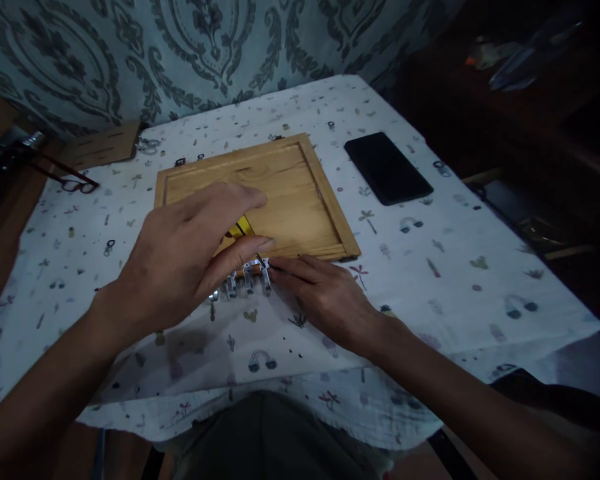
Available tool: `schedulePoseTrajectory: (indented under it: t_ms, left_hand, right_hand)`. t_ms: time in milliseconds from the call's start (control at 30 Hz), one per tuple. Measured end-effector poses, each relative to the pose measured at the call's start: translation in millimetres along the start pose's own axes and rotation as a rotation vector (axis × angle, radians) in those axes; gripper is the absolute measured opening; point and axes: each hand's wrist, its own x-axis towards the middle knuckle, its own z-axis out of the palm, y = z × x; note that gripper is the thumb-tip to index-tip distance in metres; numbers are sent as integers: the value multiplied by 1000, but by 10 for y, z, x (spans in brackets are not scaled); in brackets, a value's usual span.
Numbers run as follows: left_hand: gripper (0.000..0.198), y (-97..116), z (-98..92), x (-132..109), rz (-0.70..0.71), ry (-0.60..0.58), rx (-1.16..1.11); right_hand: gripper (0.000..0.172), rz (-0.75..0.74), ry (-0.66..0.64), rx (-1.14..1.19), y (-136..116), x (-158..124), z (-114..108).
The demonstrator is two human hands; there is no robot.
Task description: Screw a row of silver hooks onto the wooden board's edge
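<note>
A shallow wooden tray (pixel 325 200) lies on the patterned tablecloth in front of me. My left hand (pixel 190 253) hovers over its near left part with fingers stretched out, covering a yellow object (pixel 240 229) of which only a small piece shows. Along the tray's near edge stands a row of small metal clips (pixel 240 285). My right hand (pixel 325 293) rests on the cloth just right of the row, its fingers pressed together at the last clip (pixel 266 275).
A black phone (pixel 387 167) lies right of the tray. Glasses (pixel 73 181) and a brown cardboard piece (pixel 103 147) sit at the far left. Several small clips are scattered on the cloth behind the tray. The table's right edge drops into dark space.
</note>
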Motion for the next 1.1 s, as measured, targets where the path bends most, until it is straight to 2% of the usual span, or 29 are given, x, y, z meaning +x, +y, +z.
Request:
schedulePoseTrajectory:
  t_ms: [133,333,467,567,733,867,967,1100]
  left_hand:
    - [25,14,-43,24,-11,-76,-46]
    - [32,-20,-144,58,2,-183,-152]
    - [34,-15,-129,40,-138,-104,-223]
    - [33,-15,-125,32,-233,-68,-376]
    - [36,-63,-129,57,-195,-120,-579]
    - [25,-47,-73,53,-142,-86,-379]
    - [26,-14,-40,36,-126,-28,-176]
    - [24,-24,-85,37,-138,-25,-123]
  right_hand:
    - [35,-5,30,3,-5,8,1]
    - [35,-1,24,25,-2,10,3]
    - [33,5,12,37,1,7,-10]
    - [34,-1,13,24,2,5,-16]
    - [37,1,33,34,6,5,1]
    - [37,-2,32,44,1,8,5]
    - [36,-2,31,30,-7,7,-1]
    - [32,-3,25,11,-5,2,-2]
